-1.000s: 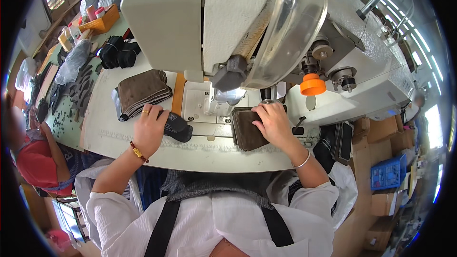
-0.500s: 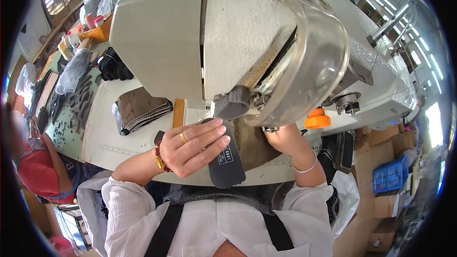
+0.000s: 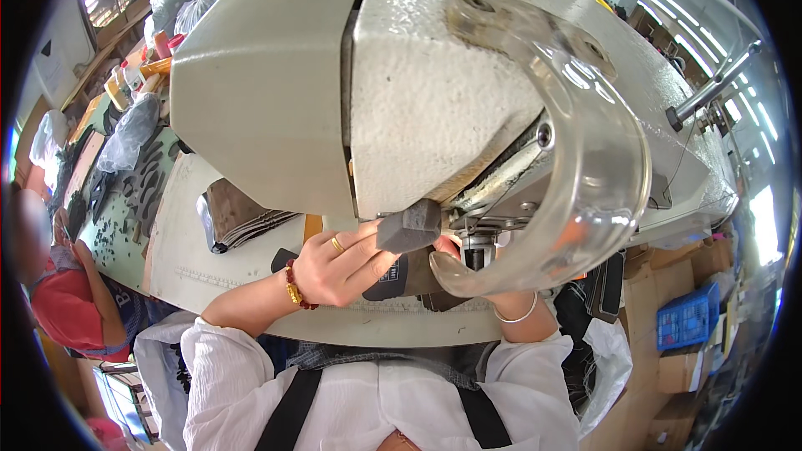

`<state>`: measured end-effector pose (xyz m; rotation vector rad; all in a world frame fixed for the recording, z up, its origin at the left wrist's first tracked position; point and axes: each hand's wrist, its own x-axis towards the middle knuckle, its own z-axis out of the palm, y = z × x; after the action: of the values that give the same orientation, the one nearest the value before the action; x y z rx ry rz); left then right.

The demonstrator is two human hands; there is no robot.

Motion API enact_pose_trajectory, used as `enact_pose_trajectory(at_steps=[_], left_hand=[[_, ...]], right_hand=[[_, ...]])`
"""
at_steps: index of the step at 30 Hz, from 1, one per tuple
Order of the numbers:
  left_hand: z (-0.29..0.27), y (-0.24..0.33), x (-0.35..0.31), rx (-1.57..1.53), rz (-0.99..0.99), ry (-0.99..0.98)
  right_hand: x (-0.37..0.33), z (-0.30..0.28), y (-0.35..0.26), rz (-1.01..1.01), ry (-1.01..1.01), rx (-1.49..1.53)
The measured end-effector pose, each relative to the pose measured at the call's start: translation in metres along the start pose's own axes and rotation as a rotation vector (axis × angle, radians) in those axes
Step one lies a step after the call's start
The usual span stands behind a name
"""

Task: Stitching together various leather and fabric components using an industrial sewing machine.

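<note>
My left hand is at the front of a large off-white sewing machine. Its fingers are bent and close together over a dark grey flat piece with a pale printed label. A grey foam-like block on the machine covers some fingertips. Beside the dark piece lies brown material, partly under the machine's clear curved guard. My right hand is behind this guard, near the brown material; a fingertip shows beside the foam block, but most fingers are hidden.
Left of my left hand rests a stack of brown, dark-edged pieces on the pale worktable. A ruler strip runs along its front. Another person in red sits at a green table with dark cut pieces. A blue crate stands right.
The machine looms larger and lower in view. The dark piece has turned and gone further under my left hand and the machine. My left fingers have bent, and my right hand has moved behind the guard.
</note>
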<state>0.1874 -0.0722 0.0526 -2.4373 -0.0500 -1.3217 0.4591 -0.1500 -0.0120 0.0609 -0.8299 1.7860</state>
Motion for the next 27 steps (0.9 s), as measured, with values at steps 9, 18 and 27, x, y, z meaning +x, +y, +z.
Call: enact_pose_trajectory(at_steps=[9,18,27], left_hand=[[-0.003,-0.002,0.004,-0.009,-0.063,0.027],[0.003,-0.004,-0.007,-0.064,-0.089,0.003],[0.000,-0.004,-0.006,-0.107,-0.140,-0.012]], right_hand=[[-0.017,-0.013,0.007,0.106,0.863,-0.152],[0.007,0.060,0.003,0.138,0.594,-1.623],[0.041,0.088,-0.013,-0.088,0.196,-2.151]])
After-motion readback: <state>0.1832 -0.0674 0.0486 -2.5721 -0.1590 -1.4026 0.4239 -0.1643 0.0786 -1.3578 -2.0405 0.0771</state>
